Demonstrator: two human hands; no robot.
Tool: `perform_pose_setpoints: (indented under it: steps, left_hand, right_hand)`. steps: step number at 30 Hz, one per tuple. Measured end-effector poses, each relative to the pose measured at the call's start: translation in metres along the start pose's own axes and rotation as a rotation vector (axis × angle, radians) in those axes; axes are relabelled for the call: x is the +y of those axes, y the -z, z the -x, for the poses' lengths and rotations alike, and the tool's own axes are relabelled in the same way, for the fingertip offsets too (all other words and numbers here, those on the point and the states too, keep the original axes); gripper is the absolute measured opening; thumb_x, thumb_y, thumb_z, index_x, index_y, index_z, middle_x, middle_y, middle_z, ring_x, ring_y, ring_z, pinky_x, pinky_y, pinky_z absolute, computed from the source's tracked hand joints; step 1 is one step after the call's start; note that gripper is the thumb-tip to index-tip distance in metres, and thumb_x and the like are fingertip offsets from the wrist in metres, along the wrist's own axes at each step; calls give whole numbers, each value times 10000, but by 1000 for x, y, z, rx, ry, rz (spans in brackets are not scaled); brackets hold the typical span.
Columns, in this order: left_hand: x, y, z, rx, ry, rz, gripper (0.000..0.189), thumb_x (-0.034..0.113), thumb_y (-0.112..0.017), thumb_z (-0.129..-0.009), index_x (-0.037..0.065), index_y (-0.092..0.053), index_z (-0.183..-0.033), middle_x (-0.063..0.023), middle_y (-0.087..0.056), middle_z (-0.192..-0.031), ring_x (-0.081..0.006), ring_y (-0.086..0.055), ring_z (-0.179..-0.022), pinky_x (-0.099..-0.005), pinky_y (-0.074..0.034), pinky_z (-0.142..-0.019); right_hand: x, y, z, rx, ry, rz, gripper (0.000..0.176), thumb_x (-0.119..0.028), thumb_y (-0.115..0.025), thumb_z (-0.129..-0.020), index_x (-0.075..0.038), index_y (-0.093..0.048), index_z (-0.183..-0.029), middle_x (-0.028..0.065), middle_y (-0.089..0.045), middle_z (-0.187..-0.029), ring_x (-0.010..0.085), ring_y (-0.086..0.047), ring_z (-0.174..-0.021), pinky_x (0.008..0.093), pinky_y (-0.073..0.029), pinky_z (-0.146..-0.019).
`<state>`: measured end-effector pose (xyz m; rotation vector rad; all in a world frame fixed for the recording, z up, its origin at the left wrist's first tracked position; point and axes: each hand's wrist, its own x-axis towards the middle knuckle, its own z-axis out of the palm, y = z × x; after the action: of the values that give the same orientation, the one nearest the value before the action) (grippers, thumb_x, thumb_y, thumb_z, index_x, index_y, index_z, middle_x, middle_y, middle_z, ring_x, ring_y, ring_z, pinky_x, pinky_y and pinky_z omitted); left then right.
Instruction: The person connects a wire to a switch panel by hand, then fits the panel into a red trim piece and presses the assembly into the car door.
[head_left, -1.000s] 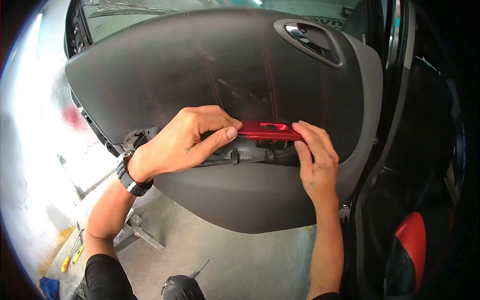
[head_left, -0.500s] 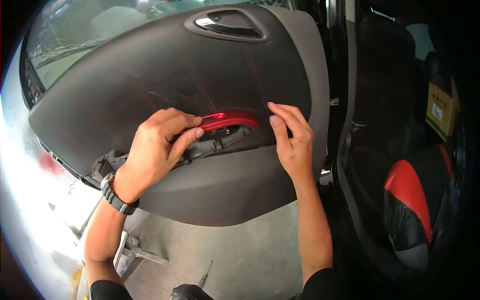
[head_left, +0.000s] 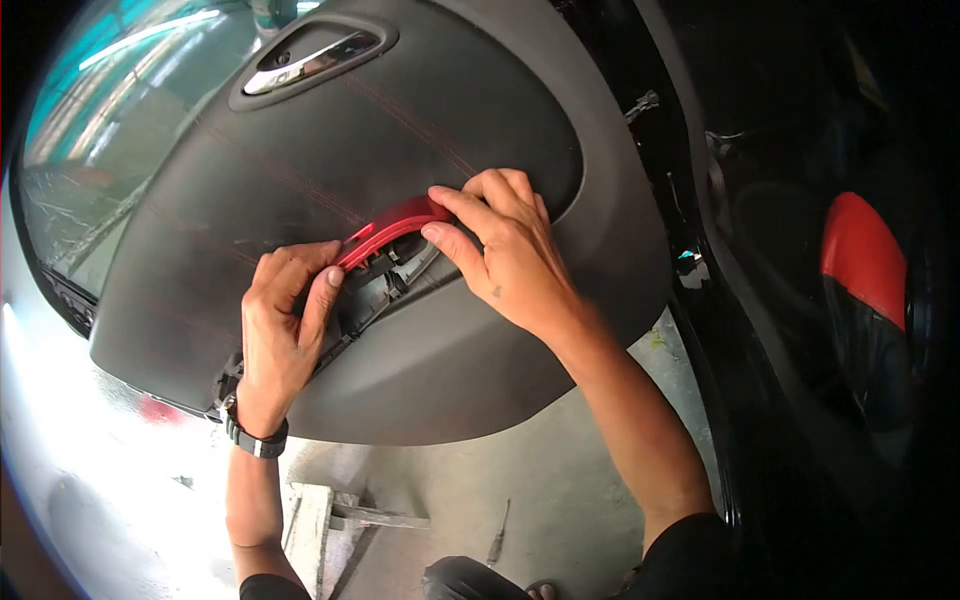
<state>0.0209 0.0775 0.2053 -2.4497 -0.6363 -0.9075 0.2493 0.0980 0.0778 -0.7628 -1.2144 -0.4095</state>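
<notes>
A curved glossy red trim piece [head_left: 385,226] lies over the armrest recess of a dark grey car door panel [head_left: 460,110]. Its lower left end is pinched between the thumb and fingers of my left hand [head_left: 285,320], which wears a black watch. At the upper right end, my right hand [head_left: 505,240] grips the same piece between thumb and forefinger. Beneath the red piece, the dark bracket [head_left: 395,285] of the armrest shows. Part of the recess is hidden behind my left hand.
A chrome inner door handle [head_left: 310,65] sits at the panel's top. Window glass [head_left: 110,120] is at upper left. Below stand a wooden frame [head_left: 310,530] and a screwdriver-like tool [head_left: 498,535] on the floor. A red and black seat [head_left: 865,260] is at right.
My right hand has moved in from the panel's right and closed on the red piece's end. The view has tilted, so the door appears rotated. My left hand still holds the other end.
</notes>
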Motion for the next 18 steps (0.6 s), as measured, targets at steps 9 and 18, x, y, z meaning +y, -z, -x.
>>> perform_pose_setpoints:
  steps: [9, 18]
  left_hand:
    - [-7, -2, 4, 13, 66, 103, 229, 140, -742, -1027, -28, -777, -1179, -143, -772, -1125, -271, -687, -1036, -380, -536, -938]
    - [-6, -7, 3, 20, 79, 115, 217, 141, -733, -1043, -29, -784, -1168, -136, -763, -1132, -225, -688, -1024, -347, -539, -924]
  right_hand:
    - [11, 21, 0, -79, -282, -333, 286, -172, -801, -984, 26, -796, -1191, 86, -705, -942, 147, -615, -726, 305, -513, -696]
    - [1, 5, -3, -17, -198, -287, 485, -372, -861, -932, 5, -794, -1230, 67, -704, -896, 131, -548, -608, 306, -478, -610]
